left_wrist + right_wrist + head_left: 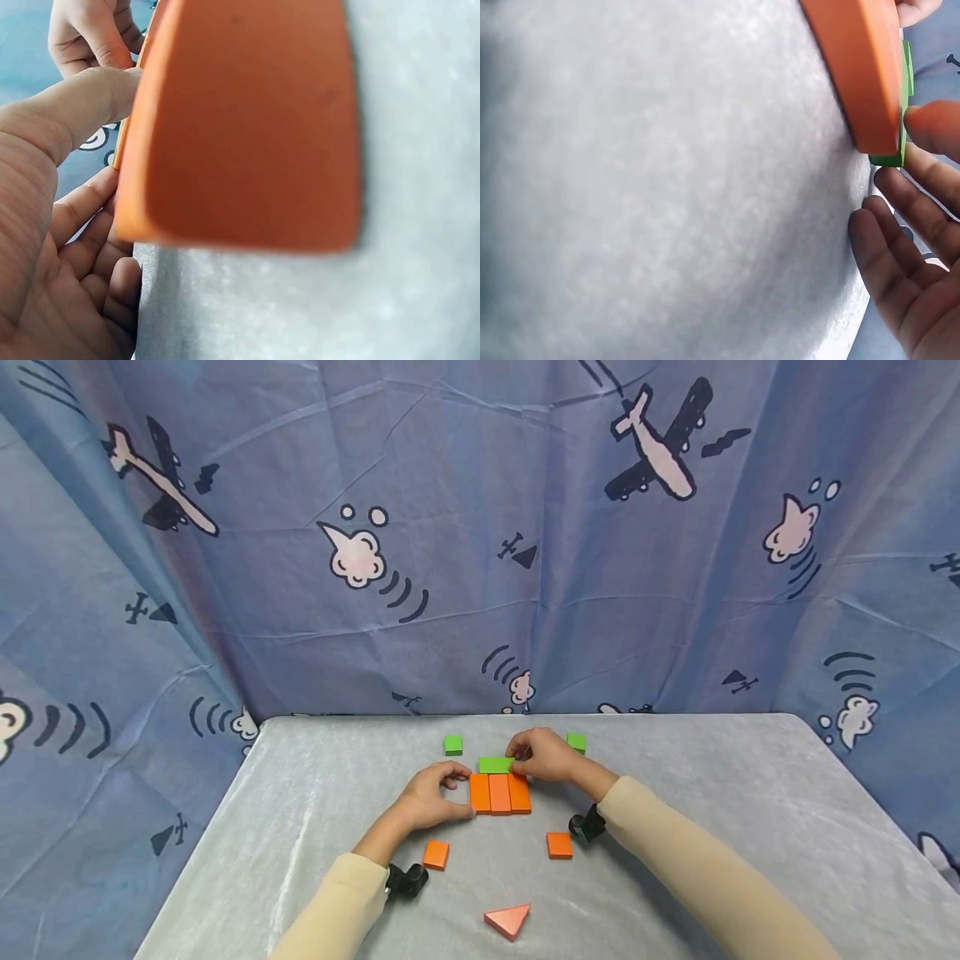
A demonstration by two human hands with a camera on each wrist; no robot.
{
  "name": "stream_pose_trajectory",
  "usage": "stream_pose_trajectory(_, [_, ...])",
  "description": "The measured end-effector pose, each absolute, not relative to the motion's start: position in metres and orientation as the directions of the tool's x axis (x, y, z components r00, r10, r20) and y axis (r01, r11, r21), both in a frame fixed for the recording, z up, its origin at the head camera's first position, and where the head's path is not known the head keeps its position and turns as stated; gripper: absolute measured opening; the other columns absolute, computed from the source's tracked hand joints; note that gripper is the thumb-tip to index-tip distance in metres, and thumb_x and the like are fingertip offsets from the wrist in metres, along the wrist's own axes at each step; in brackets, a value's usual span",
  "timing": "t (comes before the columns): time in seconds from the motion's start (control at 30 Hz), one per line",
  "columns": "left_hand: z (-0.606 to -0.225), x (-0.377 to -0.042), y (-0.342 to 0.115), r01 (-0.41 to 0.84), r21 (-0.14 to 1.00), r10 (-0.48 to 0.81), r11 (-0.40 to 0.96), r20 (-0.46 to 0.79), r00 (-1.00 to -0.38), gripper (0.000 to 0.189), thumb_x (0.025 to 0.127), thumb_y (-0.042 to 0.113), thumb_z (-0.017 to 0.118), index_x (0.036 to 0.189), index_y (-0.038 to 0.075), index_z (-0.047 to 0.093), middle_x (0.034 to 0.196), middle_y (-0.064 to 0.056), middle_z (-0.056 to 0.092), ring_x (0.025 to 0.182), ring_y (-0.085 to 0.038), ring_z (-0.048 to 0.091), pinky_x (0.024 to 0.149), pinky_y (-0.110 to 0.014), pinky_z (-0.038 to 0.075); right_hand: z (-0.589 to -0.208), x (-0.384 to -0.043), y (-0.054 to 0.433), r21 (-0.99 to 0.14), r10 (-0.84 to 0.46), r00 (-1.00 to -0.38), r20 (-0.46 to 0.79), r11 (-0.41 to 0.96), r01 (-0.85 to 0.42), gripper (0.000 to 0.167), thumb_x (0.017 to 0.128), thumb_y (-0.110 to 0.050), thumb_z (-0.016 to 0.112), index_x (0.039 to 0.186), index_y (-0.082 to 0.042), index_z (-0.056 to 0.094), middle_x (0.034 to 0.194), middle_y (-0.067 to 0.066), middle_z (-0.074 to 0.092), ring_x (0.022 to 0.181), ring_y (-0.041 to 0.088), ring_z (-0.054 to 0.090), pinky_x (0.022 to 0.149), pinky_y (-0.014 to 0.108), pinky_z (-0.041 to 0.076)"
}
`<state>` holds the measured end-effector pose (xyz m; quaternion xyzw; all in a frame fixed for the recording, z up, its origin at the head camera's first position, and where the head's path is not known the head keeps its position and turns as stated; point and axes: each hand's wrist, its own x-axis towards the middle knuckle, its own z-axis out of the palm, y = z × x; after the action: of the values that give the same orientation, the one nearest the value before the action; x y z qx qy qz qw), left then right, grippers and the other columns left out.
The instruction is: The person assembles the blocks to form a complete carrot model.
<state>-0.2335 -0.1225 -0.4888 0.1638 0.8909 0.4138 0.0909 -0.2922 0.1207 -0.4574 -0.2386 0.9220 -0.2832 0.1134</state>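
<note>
Three orange rectangular blocks (499, 794) lie side by side, long sides together, on the grey cloth. Against their far ends lies a green rectangular block (493, 765), set crosswise. My left hand (432, 794) grips the leftmost orange block, thumb at its near corner and a finger at its far corner. At the green block's right end, my right hand (543, 755) pinches it with the thumb in front and the fingers bent behind. In the left wrist view, a large blurred orange block (247, 127) covers much of the row behind it.
Small green blocks lie at the back, one (453, 745) left and one (576, 742) beyond my right hand. Orange square blocks sit near my wrists, left (436, 855) and right (558, 845). A pinkish-orange triangle (508, 921) lies nearest me. A blue patterned curtain (480, 568) hangs behind the table.
</note>
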Motion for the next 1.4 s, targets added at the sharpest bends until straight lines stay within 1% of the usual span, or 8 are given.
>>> stream_pose_trajectory(0.13, [-0.488, -0.233, -0.122, 0.217, 0.766, 0.370, 0.605, -0.028, -0.929, 0.054, 0.071, 0.030, 0.084, 0.119, 0.018, 0.062, 0.115, 0.002, 0.063, 0.099, -0.013, 0.056, 0.086, -0.033, 0.046, -0.457, -0.292, 0.121, -0.582, -0.493, -0.865, -0.088, 0.730, -0.357, 0.013, 0.084, -0.011, 0.073, 0.096, -0.010, 0.071, 0.092, 0.000, 0.070, 0.084, 0.012, 0.061, 0.081, 0.031, 0.054])
stream_pose_trajectory(0.33, [-0.484, -0.232, -0.120, 0.208, 0.776, 0.369, 0.596, -0.034, -0.929, 0.054, 0.072, 0.029, 0.083, 0.120, 0.018, 0.062, 0.116, 0.002, 0.063, 0.099, -0.014, 0.056, 0.087, -0.034, 0.046, -0.455, -0.293, 0.121, -0.581, -0.491, -0.865, -0.100, 0.735, -0.350, 0.012, 0.084, -0.012, 0.073, 0.096, -0.011, 0.071, 0.089, 0.000, 0.069, 0.081, 0.013, 0.059, 0.076, 0.029, 0.053])
stream_pose_trajectory(0.53, [-0.482, -0.233, -0.119, 0.204, 0.776, 0.367, 0.597, -0.038, -0.929, 0.054, 0.071, 0.030, 0.084, 0.120, 0.019, 0.062, 0.117, 0.002, 0.064, 0.101, -0.015, 0.056, 0.088, -0.035, 0.046, -0.454, -0.295, 0.123, -0.577, -0.490, -0.867, -0.096, 0.737, -0.352, 0.014, 0.083, -0.013, 0.073, 0.097, -0.011, 0.071, 0.090, 0.000, 0.069, 0.083, 0.012, 0.059, 0.079, 0.030, 0.053])
stream_pose_trajectory(0.67, [-0.483, -0.234, -0.120, 0.208, 0.771, 0.368, 0.601, -0.036, -0.929, 0.054, 0.071, 0.030, 0.084, 0.120, 0.019, 0.062, 0.117, 0.002, 0.064, 0.101, -0.015, 0.056, 0.088, -0.035, 0.046, -0.453, -0.294, 0.124, -0.563, -0.488, -0.869, -0.083, 0.743, -0.363, 0.016, 0.084, -0.016, 0.073, 0.099, -0.013, 0.070, 0.092, 0.000, 0.068, 0.082, 0.013, 0.058, 0.077, 0.030, 0.053])
stream_pose_trajectory(0.9, [-0.483, -0.234, -0.120, 0.207, 0.768, 0.363, 0.606, -0.035, -0.931, 0.054, 0.071, 0.029, 0.084, 0.119, 0.019, 0.063, 0.116, 0.002, 0.064, 0.100, -0.014, 0.056, 0.087, -0.034, 0.046, -0.449, -0.290, 0.129, -0.498, -0.483, -0.875, -0.022, 0.764, -0.410, 0.025, 0.084, -0.027, 0.070, 0.106, -0.015, 0.070, 0.100, 0.001, 0.069, 0.089, 0.016, 0.061, 0.081, 0.035, 0.052])
stream_pose_trajectory(1.2, [-0.484, -0.231, -0.121, 0.208, 0.764, 0.363, 0.611, -0.038, -0.931, 0.054, 0.071, 0.028, 0.084, 0.120, 0.018, 0.062, 0.116, 0.001, 0.063, 0.099, -0.014, 0.055, 0.087, -0.034, 0.046, -0.440, -0.283, 0.147, -0.475, -0.449, -0.892, 0.051, 0.775, -0.418, 0.028, 0.086, -0.026, 0.067, 0.110, -0.012, 0.070, 0.107, 0.004, 0.069, 0.095, 0.024, 0.063, 0.084, 0.042, 0.052])
stream_pose_trajectory(1.3, [-0.485, -0.231, -0.121, 0.205, 0.761, 0.359, 0.615, -0.040, -0.932, 0.054, 0.072, 0.029, 0.083, 0.120, 0.019, 0.062, 0.116, 0.002, 0.063, 0.099, -0.013, 0.055, 0.088, -0.034, 0.046, -0.438, -0.282, 0.154, -0.476, -0.430, -0.901, 0.064, 0.780, -0.406, 0.030, 0.086, -0.026, 0.066, 0.111, -0.011, 0.070, 0.111, 0.007, 0.068, 0.097, 0.027, 0.063, 0.085, 0.044, 0.051])
stream_pose_trajectory(1.4, [-0.486, -0.231, -0.121, 0.209, 0.759, 0.361, 0.617, -0.037, -0.932, 0.053, 0.072, 0.029, 0.083, 0.120, 0.019, 0.062, 0.116, 0.003, 0.063, 0.099, -0.013, 0.055, 0.087, -0.034, 0.046, -0.439, -0.283, 0.162, -0.465, -0.392, -0.916, 0.080, 0.798, -0.383, 0.031, 0.085, -0.028, 0.066, 0.111, -0.011, 0.070, 0.111, 0.007, 0.068, 0.096, 0.027, 0.063, 0.084, 0.044, 0.052])
